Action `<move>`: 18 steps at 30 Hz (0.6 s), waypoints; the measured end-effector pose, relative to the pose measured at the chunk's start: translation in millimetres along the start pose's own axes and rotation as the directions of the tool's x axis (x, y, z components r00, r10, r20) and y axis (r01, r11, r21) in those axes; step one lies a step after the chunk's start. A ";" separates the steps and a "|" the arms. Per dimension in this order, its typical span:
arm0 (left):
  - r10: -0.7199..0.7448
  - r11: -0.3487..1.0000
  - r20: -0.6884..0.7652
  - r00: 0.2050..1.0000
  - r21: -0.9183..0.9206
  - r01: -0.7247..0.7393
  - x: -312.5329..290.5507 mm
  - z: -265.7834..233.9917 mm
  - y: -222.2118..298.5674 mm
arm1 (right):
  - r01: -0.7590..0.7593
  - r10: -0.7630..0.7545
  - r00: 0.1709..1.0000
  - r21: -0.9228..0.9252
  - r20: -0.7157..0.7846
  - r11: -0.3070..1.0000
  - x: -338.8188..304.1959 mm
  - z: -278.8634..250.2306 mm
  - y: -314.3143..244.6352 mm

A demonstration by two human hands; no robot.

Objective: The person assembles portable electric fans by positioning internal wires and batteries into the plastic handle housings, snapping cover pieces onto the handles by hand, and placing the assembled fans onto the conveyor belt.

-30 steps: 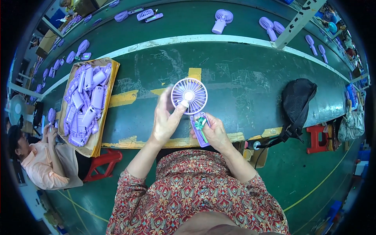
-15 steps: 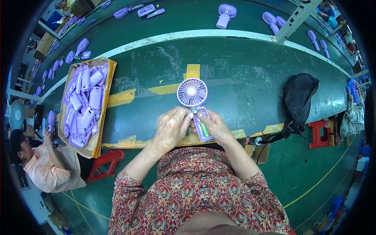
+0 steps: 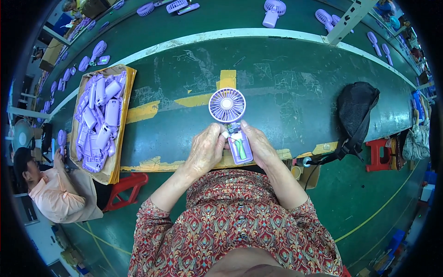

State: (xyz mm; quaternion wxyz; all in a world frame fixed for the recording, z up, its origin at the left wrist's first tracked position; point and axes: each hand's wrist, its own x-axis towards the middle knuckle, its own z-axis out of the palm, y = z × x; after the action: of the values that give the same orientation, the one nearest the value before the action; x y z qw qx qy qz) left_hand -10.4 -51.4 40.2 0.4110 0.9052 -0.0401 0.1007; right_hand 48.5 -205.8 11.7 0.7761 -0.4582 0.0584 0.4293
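Note:
A purple handheld fan [image 3: 227,105] lies between my hands near the table's front edge, its round grille pointing away from me. Its handle shell [image 3: 247,154] is uncovered, showing a green battery [image 3: 239,147] inside and a small circuit board [image 3: 233,128] at the neck. My left hand [image 3: 205,147] pinches at the board's left side; its fingertips partly hide what they grip. On the other side, my right hand [image 3: 260,144] is closed along the handle's right edge, thumb up by the neck.
At left stands a cardboard box [image 3: 123,124] of purple shell parts [image 3: 111,111]. A black mesh bag [image 3: 355,108] lies at right. Beyond a white rail [image 3: 194,39], more fans [image 3: 273,13] rest on a green belt. A person [image 3: 62,194] sits at left, near a red stool [image 3: 127,191].
The handle has turned more upright and its open face shows more. My right thumb has moved off the battery area to the neck's right side. My left hand keeps its pinch.

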 end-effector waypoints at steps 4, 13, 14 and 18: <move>-0.009 1.000 -0.016 1.000 -0.008 0.009 -3.0 6.5 -6.2 | 0.017 -0.016 1.000 0.031 -0.025 0.999 -1.8 0.7 -2.1; -0.047 0.998 -0.011 0.999 -0.050 0.046 -4.8 16.8 -15.7 | 0.026 -0.028 0.998 0.034 0.054 0.999 1.3 -8.0 2.5; -0.048 0.998 -0.011 0.999 -0.043 0.048 -4.4 16.9 -15.5 | 0.025 -0.027 0.998 0.035 0.054 0.999 1.7 -8.5 2.7; 0.005 1.000 -0.040 0.999 0.005 -0.005 -2.9 17.2 -14.5 | 0.014 -0.015 0.998 0.024 0.056 1.000 -0.1 -6.2 0.3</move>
State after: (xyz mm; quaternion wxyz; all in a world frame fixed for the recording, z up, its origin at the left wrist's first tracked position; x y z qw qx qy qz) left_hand -8.4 -54.8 17.9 0.4092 0.9039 -0.0340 0.1200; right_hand 50.1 -210.5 7.9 0.7860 -0.4370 0.0385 0.4357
